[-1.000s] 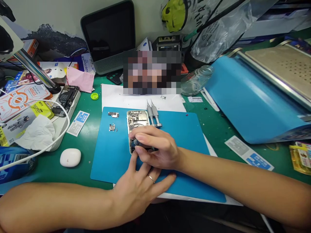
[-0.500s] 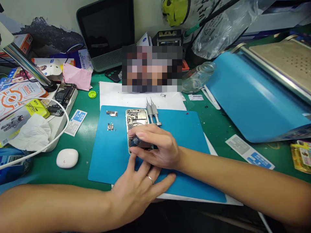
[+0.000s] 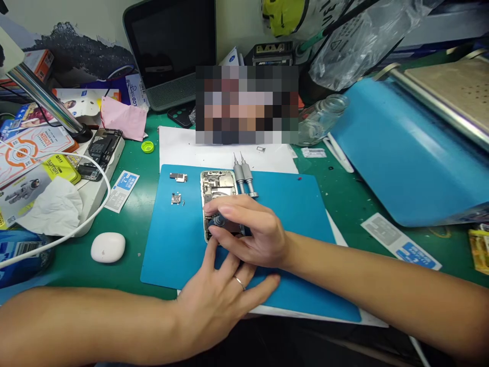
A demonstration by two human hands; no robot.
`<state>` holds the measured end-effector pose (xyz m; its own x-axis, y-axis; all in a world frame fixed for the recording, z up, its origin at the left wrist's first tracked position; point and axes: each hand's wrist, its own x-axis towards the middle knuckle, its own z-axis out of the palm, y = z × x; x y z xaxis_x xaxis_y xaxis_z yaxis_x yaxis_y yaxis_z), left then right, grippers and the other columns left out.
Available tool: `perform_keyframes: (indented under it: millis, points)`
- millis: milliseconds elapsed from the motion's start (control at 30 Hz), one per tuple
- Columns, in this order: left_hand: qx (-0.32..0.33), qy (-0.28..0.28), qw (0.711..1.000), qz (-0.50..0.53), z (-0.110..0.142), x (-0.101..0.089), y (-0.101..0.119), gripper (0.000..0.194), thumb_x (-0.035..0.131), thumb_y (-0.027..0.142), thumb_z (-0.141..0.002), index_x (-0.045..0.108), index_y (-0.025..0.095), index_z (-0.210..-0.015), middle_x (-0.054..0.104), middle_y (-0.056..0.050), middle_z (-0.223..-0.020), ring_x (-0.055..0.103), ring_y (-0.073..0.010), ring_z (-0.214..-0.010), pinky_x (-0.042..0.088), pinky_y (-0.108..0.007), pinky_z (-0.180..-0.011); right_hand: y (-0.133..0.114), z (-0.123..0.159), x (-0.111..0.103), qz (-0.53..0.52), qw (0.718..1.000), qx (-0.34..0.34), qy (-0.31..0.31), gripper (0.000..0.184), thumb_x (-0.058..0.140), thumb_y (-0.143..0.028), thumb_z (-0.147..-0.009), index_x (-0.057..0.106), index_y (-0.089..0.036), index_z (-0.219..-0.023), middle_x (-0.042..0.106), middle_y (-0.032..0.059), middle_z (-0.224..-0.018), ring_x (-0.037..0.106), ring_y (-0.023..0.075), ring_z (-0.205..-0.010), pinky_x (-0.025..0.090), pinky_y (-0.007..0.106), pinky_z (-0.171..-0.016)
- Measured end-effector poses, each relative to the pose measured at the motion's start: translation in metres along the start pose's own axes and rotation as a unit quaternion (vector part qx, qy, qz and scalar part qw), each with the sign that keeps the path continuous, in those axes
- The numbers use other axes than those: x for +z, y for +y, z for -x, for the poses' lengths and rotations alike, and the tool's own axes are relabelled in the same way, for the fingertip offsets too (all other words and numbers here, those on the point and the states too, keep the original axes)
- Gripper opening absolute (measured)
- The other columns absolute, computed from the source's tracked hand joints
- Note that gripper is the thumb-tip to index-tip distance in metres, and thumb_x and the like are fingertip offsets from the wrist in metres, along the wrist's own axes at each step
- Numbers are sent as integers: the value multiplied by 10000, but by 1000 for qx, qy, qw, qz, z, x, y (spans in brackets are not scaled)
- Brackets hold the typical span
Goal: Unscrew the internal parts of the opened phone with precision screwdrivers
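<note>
An opened phone point(image 3: 218, 184) lies on the blue mat point(image 3: 305, 229), its inner boards and metal plates showing. My right hand point(image 3: 254, 229) reaches over its lower half, fingers closed around a dark screwdriver point(image 3: 219, 220); the tip is hidden. My left hand point(image 3: 221, 290) rests flat with fingers spread, its index fingertip at the phone's bottom edge and partly under my right hand. Two grey screwdrivers point(image 3: 243, 173) stand close by the phone's upper right side. To the left lie a small metal bracket point(image 3: 179, 177), another small component point(image 3: 176, 199) and tiny loose pieces point(image 3: 183, 203).
White paper point(image 3: 178, 145) sticks out behind the mat. At left are a white earbud case point(image 3: 108, 247), a white cable point(image 3: 109, 183), a crumpled tissue point(image 3: 57, 206) and another opened phone point(image 3: 100, 150). A glass jar point(image 3: 323, 120) and a large blue sheet point(image 3: 397, 158) stand at right.
The whole view has shifted slightly, so things sit a little farther right. Both hands keep nearly the same pose at the phone, with the screwdriver still in my right hand.
</note>
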<state>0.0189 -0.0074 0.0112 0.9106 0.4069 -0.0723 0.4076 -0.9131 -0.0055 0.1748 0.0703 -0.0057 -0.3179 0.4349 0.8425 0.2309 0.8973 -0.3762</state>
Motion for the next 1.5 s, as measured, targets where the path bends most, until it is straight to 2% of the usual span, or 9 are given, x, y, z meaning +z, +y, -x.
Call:
perform_keyframes:
  millis: [133, 300, 400, 567, 733, 933, 1100, 1267, 1500]
  points:
    - [0, -2, 1000, 0, 0, 1, 0, 609, 500, 361, -1005, 344, 297, -1590, 537, -89, -1490, 462, -330, -1342, 300, -645, -1156, -1, 1, -1, -8, 1000, 2, 1, 563, 582, -35, -890, 437, -159, -1420, 728, 131, -1073, 724, 198, -1017, 666, 352, -798]
    - [-7, -3, 1000, 0, 0, 0, 1, 578, 499, 345, -1007, 378, 313, -1571, 550, -81, -1475, 468, -327, -1338, 367, -625, -1112, 0, 1, 0, -15, 1000, -2, 4, 584, 689, -67, -871, 453, -137, -1399, 733, 136, -1067, 728, 199, -1012, 656, 339, -823]
    - [-5, 9, 1000, -4, 0, 0, 0, 580, 500, 340, -1005, 380, 312, -1571, 556, -82, -1467, 469, -337, -1336, 345, -640, -1125, 0, 2, 2, -16, 1000, -5, 10, 567, 648, -32, -883, 447, -122, -1405, 729, 136, -1058, 725, 187, -1018, 651, 324, -837]
    - [-2, 4, 1000, -2, 0, 0, 0, 600, 505, 357, -1002, 361, 297, -1582, 560, -76, -1462, 467, -329, -1333, 291, -647, -1165, -1, 2, 1, -22, 1000, 8, 1, 571, 571, -46, -917, 405, -175, -1447, 727, 123, -1081, 720, 188, -1057, 662, 341, -827]
    - [-1, -5, 1000, 2, 0, -1, 0, 599, 514, 347, -991, 372, 297, -1571, 560, -86, -1456, 484, -321, -1308, 352, -619, -1120, -1, 3, -2, -15, 1000, -13, -3, 655, 659, -74, -904, 362, -216, -1471, 726, 107, -1102, 728, 179, -1037, 674, 305, -772]
    - [-2, 9, 1000, -6, 1, 1, 0, 594, 511, 357, -1000, 375, 302, -1575, 568, -79, -1460, 480, -343, -1326, 355, -618, -1117, -1, 3, -1, -16, 1000, -13, -2, 592, 569, -33, -902, 404, -156, -1457, 705, 140, -1108, 706, 192, -1054, 673, 325, -784]
    - [-2, -2, 1000, -3, 0, -1, 0, 565, 485, 330, -1012, 384, 307, -1567, 565, -85, -1458, 488, -318, -1318, 382, -601, -1103, -1, -1, -1, -4, 1000, -23, -4, 636, 657, -43, -873, 409, -154, -1448, 665, 133, -1135, 692, 182, -1044, 674, 322, -813]
    - [-1, 9, 1000, -8, 0, -2, -1, 568, 497, 334, -1010, 389, 308, -1567, 582, -78, -1438, 482, -330, -1320, 364, -617, -1110, -1, -1, -2, -9, 1000, -20, -2, 616, 598, -8, -861, 421, -121, -1440, 659, 147, -1121, 690, 195, -1047, 669, 332, -824]
    - [-3, 5, 1000, 1, 1, 0, 0, 569, 486, 334, -1011, 378, 296, -1569, 578, -86, -1432, 499, -310, -1286, 398, -596, -1092, -1, -1, -3, 6, 1000, -19, -9, 630, 681, -60, -874, 412, -165, -1434, 672, 118, -1095, 692, 189, -1024, 675, 327, -791]
